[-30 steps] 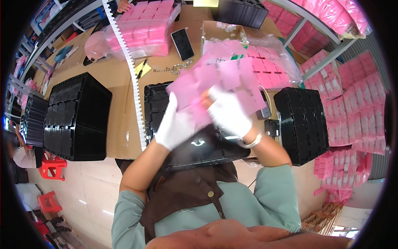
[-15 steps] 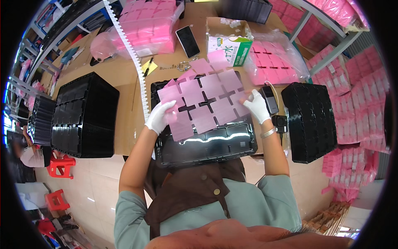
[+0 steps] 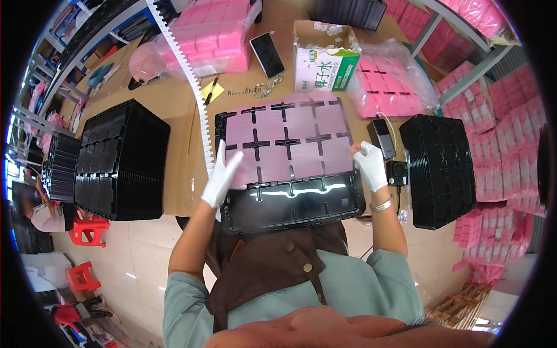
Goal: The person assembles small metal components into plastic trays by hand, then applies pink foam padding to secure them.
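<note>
A pink slotted sheet [image 3: 272,164], slightly blurred, lies over the far part of a black plastic tray [image 3: 290,210] in front of me. Dark ribs of the tray show through the cross-shaped slots, while its near row is uncovered. My left hand [image 3: 223,177], in a white glove, is at the sheet's left edge with thumb and fingers apart. On the right, my right hand [image 3: 371,165], also gloved, is by the tray's right rim with fingers curled together. Its bare fingertips are close to the sheet's edge; anything between them is hidden.
Black tray stacks stand at left [image 3: 125,162] and right [image 3: 438,171]. Behind are a phone [image 3: 267,55], an open carton [image 3: 325,69] and bagged pink sheets [image 3: 386,87]. A power bank [image 3: 382,139] sits by my right hand. A white toothed strip [image 3: 191,81] runs along the left.
The pink sheet has gone from tilted and raised to lying flat over the tray. My left hand has opened and moved slightly nearer to me; my right hand has also come slightly nearer.
</note>
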A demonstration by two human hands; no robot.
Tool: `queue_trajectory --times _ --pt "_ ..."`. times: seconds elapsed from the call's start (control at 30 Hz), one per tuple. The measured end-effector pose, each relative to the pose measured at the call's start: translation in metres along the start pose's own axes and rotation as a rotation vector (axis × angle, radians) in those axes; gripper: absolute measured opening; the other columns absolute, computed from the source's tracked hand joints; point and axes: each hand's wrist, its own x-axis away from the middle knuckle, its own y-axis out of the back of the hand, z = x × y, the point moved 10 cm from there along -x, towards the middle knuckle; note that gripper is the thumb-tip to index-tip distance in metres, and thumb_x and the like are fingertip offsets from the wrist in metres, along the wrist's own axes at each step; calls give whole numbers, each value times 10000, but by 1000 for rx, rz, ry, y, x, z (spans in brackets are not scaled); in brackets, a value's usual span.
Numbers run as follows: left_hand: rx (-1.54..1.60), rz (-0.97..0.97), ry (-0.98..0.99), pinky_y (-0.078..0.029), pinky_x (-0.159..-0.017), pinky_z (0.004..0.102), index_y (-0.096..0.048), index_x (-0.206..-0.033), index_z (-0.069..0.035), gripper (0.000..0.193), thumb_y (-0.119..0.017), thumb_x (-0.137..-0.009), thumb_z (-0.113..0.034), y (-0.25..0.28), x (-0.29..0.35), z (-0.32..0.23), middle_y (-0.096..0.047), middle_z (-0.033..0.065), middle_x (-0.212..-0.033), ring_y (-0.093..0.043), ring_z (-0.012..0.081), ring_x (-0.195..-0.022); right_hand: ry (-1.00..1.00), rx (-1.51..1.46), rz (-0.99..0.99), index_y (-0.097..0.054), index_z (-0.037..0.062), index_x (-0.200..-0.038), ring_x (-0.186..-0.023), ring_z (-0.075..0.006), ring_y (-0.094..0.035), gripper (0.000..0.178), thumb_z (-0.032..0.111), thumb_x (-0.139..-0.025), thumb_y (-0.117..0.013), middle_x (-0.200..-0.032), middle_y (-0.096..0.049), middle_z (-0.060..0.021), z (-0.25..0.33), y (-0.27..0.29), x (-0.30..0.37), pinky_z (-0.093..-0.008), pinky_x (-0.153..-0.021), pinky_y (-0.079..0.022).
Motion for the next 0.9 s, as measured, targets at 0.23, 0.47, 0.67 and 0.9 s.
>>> queue_trajectory --times 0.23,0.47,0.67,0.9 --pt "-63 16 -7 -462 -430 234 -115 -1524 -135 716 -496 -926 -37 2 75 31 -580 45 -680 -540 100 -478 -241 -161 261 -641 15 -843 -562 -30 -472 77 86 -844 -610 -677 -594 8 2 -7 44 -194 -490 -339" --pt "-209 18 13 -485 -445 246 -159 -1510 -90 665 -483 -931 -39 2 110 41 -603 60 -643 -590 114 -478 -238 -94 282 -630 -7 -811 -649 -59 -501 91 64 -796 -574 -692 -562 19 -17 5 62 -208 -594 -400" --pt "-191 42 43 -483 -458 240 -187 -1501 -68 632 -478 -940 -56 3 114 48 -641 73 -684 -588 113 -477 -219 -75 299 -635 2 -800 -650 -55 -496 81 56 -799 -575 -691 -555 19 -14 3 63 -217 -585 -399" --pt "-331 46 38 -491 -505 261 -298 -1461 -44 598 -560 -935 -153 16 119 37 -649 80 -656 -592 122 -475 -107 271 221 -643 -29 -903 -640 -61 -518 199 168 -881 -639 -724 -610 -11 -13 20 58 -229 -575 -423"
